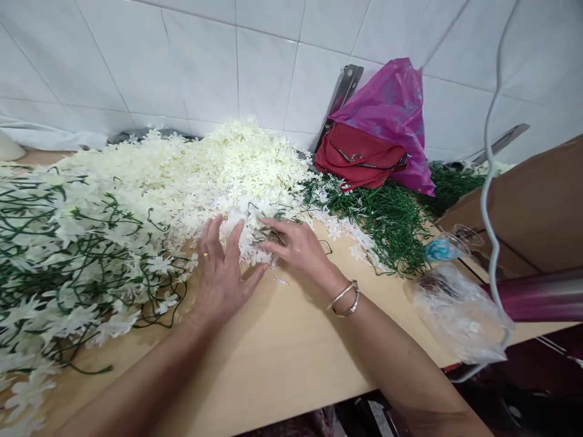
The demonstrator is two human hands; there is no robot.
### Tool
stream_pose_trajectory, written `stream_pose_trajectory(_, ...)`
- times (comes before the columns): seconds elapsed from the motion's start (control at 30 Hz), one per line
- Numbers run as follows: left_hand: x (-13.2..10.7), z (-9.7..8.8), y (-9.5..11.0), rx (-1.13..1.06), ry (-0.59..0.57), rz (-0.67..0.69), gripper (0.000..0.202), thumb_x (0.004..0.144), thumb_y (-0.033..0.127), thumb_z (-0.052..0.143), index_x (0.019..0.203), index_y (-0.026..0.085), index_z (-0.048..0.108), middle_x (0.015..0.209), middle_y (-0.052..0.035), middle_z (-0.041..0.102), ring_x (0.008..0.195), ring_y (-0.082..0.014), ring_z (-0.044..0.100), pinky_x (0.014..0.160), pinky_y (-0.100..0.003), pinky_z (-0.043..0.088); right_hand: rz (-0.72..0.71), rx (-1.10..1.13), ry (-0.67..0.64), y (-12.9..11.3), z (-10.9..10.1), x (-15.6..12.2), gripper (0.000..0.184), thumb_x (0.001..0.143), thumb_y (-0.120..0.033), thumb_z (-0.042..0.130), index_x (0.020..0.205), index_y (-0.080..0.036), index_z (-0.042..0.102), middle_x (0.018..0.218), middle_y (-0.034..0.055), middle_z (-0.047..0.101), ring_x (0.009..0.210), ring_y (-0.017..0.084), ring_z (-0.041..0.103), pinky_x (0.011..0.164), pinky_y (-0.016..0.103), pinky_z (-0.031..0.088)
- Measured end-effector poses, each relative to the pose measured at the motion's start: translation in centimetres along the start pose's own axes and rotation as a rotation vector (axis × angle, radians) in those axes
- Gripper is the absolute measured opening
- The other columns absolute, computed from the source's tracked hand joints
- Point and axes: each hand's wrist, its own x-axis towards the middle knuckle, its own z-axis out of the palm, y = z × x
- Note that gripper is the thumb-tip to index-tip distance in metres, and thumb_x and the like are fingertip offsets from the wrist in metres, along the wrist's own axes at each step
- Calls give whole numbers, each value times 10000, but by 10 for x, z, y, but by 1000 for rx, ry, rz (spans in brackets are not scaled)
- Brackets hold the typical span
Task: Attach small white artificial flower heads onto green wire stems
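On the table, my left hand (223, 273) lies with its fingers spread at the edge of a pile of white artificial flowers (246, 158). Facing it, my right hand (296, 246) has its thumb and forefinger apart around a small clump of white petals (255, 237) and thin stems. Part of that clump is hidden by the fingers, and no firm grip shows on it. A few loose white stamens (281, 280) lie just below, between the hands. To the left spreads a heap of white flowers on green stems (91, 243).
Bare green stems (387, 224) lie at the right, with a red handbag (359, 158) and a purple plastic bag (392, 103) behind. A clear plastic bag (460, 315), a hanging white cable (489, 152) and a cardboard box (523, 206) are further right. A tiled wall (268, 67) closes the back.
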Motion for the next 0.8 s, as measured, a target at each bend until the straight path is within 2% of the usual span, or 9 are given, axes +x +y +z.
stream_pose_trajectory(0.1,-1,-6,7,-43,-20,222,668,948,454,714,1531,233,473,1630,-213,359,1550,-414,341,1275,-669,247,108,72,219,12,-14,4,385,965,-435,707,1303,-258,752,998,48,801,749,189,678,807,357,548)
stream_pose_trajectory(0.2,-1,-8,14,-167,-249,592,427,1004,424,649,1404,276,622,1584,-118,518,1521,-320,436,1321,-604,180,164,2,358,32,-24,6,337,964,-374,672,1239,-208,776,914,51,757,710,193,629,821,368,545)
stream_pose_trajectory(0.27,0,-8,17,-207,-413,686,380,1030,467,601,1360,289,662,1548,-73,594,1510,-285,470,1329,-588,166,181,-68,394,44,-27,7,320,956,-354,653,1203,-200,787,923,72,737,810,231,652,892,403,539)
stream_pose_trajectory(0.33,2,-6,16,-176,-494,585,426,1050,502,548,1392,268,648,1528,-74,626,1514,-289,471,1315,-600,204,216,-171,417,55,-25,6,346,947,-371,649,1219,-204,784,1039,116,720,959,287,657,973,472,514)
stream_pose_trajectory(0.4,6,-4,11,-91,-499,414,493,1070,503,493,1466,228,596,1549,-101,608,1539,-317,434,1287,-624,258,263,-247,410,64,-17,5,414,948,-422,643,1289,-215,753,1204,158,682,1111,342,626,1041,547,475)
stream_pose_trajectory(0.5,12,-1,-2,80,-426,174,529,1076,477,471,1508,185,560,1590,-145,556,1492,-379,480,1235,-668,314,306,-220,331,66,4,3,529,991,-504,566,1414,-202,661,1437,202,586,1350,384,519,1140,605,407)
stream_pose_trajectory(0.6,17,0,-15,226,-340,-15,514,1057,445,502,1475,157,587,1604,-192,524,1372,-430,577,1163,-684,374,296,-119,211,55,25,2,591,1035,-527,473,1515,-191,551,1629,209,426,1544,382,341,1235,636,296)
stream_pose_trajectory(0.7,18,-1,-19,270,-277,-28,477,1051,422,502,1424,147,615,1569,-210,551,1322,-431,598,1097,-640,428,151,37,82,38,35,0,590,1067,-432,406,1598,-176,432,1727,200,279,1623,308,230,1287,563,270)
stream_pose_trajectory(0.8,18,-5,-16,266,-208,7,326,1044,333,509,1234,144,693,1425,-197,654,1217,-380,641,1031,-554,474,1,147,28,28,34,0,555,1064,-350,413,1587,-165,447,1706,201,330,1610,271,285,1297,511,284)
